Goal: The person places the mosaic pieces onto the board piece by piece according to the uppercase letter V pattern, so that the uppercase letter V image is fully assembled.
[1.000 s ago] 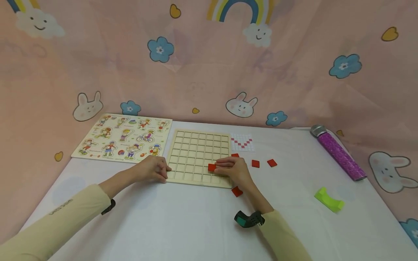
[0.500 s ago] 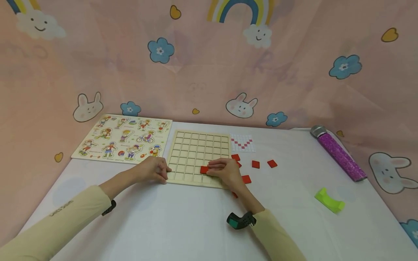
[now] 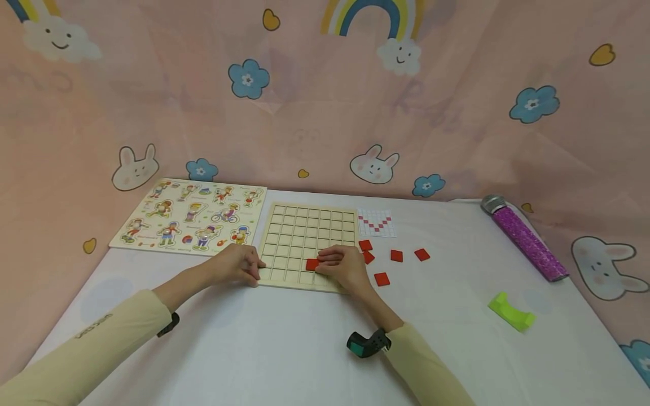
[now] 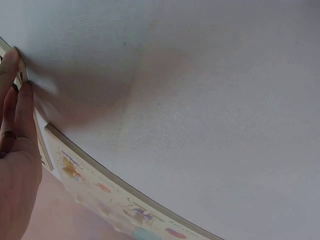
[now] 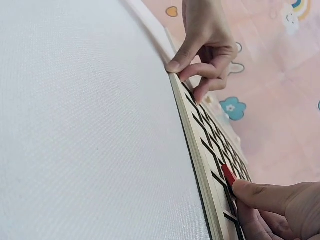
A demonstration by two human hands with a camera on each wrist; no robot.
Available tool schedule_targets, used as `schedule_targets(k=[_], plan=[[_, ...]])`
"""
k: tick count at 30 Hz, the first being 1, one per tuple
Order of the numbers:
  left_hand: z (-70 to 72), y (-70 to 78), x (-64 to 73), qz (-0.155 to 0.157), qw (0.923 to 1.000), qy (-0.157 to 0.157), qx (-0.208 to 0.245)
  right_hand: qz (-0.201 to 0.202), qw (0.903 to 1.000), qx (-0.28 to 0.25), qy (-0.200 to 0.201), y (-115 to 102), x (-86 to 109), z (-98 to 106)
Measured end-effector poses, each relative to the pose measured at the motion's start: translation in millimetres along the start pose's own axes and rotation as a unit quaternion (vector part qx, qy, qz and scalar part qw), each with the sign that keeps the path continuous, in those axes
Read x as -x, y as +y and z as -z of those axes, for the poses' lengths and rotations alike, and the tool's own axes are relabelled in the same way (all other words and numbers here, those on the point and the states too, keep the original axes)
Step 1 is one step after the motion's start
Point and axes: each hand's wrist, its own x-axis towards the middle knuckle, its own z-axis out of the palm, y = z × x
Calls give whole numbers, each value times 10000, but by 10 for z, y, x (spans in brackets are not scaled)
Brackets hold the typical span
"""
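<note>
A glittery magenta microphone with a silver head (image 3: 529,241) lies beyond a lime-green curved piece (image 3: 511,313); a cream, cartoon-printed rectangular board (image 3: 178,219) lies before a pink patterned fabric backdrop (image 3: 315,107).

2 pinching hands (image 3: 236,264) (image 3: 345,268), forearms (image 3: 185,283) angled inward

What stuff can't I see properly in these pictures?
Head view: part of the grid board; the right hand covers it.
Head view: the picture board; most lettering is too small to read.
Right wrist view: one end of the red tile; that hand hides it.
Left wrist view: most of the grid board; the left edge cuts it off.
</note>
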Motion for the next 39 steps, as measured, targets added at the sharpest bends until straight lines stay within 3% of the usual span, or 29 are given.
schedule_targets(k=[13,28,39], plan=[[-9,-13,1,-45,9998,42,-214,24,9999,38,-102,-24,-2,-37],[-18,-17,16,-22,9998,24,-210,-51,9993,230,-304,-48,-13,-44],[-6,25,14,-41,10000,16,-67,-202,9994,60,-270,-49,-19,-22]])
